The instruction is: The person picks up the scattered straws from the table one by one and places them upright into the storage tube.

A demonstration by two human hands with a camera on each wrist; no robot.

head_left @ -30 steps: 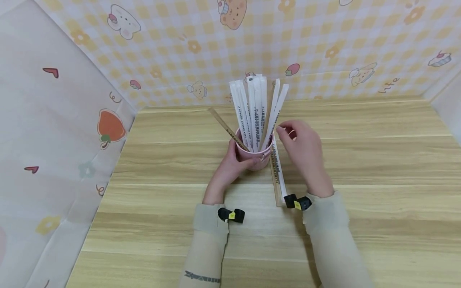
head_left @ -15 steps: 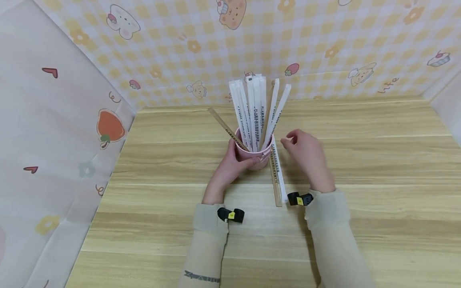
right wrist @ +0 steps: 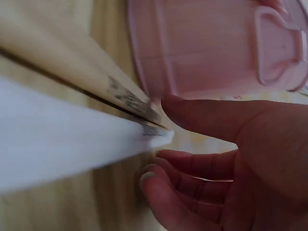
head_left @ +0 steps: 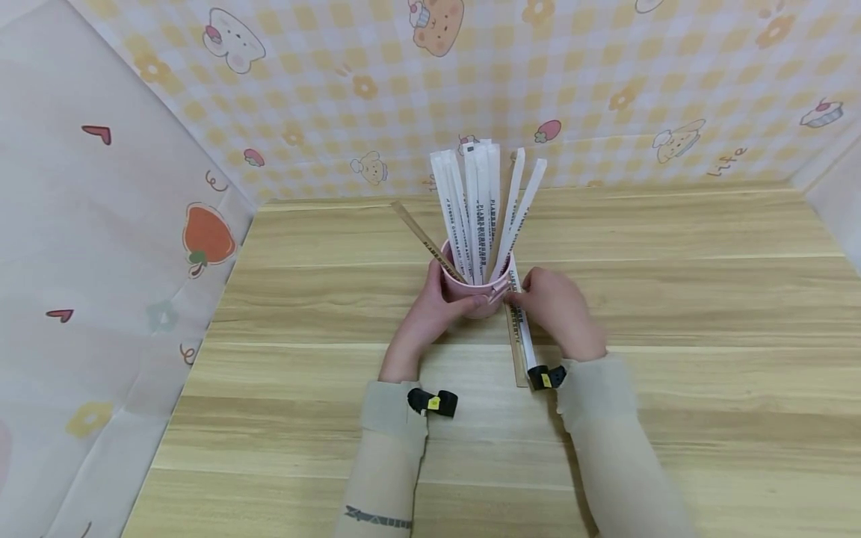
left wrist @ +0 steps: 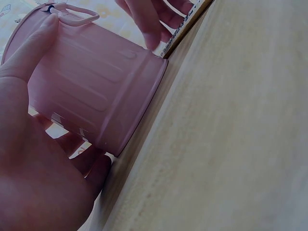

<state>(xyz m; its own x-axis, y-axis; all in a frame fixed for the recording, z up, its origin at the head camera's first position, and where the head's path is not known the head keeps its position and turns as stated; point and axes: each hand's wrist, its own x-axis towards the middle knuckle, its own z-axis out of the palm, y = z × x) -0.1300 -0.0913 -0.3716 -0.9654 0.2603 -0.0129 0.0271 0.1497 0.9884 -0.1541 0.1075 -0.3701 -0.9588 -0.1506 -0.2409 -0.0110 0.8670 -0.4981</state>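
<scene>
My left hand (head_left: 425, 317) holds the side of a small pink metal bucket (head_left: 486, 306), thumb near its wire handle (left wrist: 79, 19). Paper-wrapped straws (head_left: 479, 217), mostly white with some brown, stand fanned out in the bucket. One brown straw (head_left: 420, 233) leans far to the left. Just right of the bucket, a brown wrapped straw (right wrist: 57, 53) and a white wrapped straw (right wrist: 62, 139) lie side by side on the table. My right hand (head_left: 561, 310) is at their far ends, thumb and fingers apart in the right wrist view, gripping nothing visible.
The wood-grain table (head_left: 303, 373) extends to both sides. Behind it rises a yellow checked wall covering (head_left: 578, 82) with cartoon prints, and a pale printed wall covering (head_left: 121, 224) stands at the left.
My right hand has moved from above the table at the bucket's right down and left to the two lying straws. The left hand stays on the bucket.
</scene>
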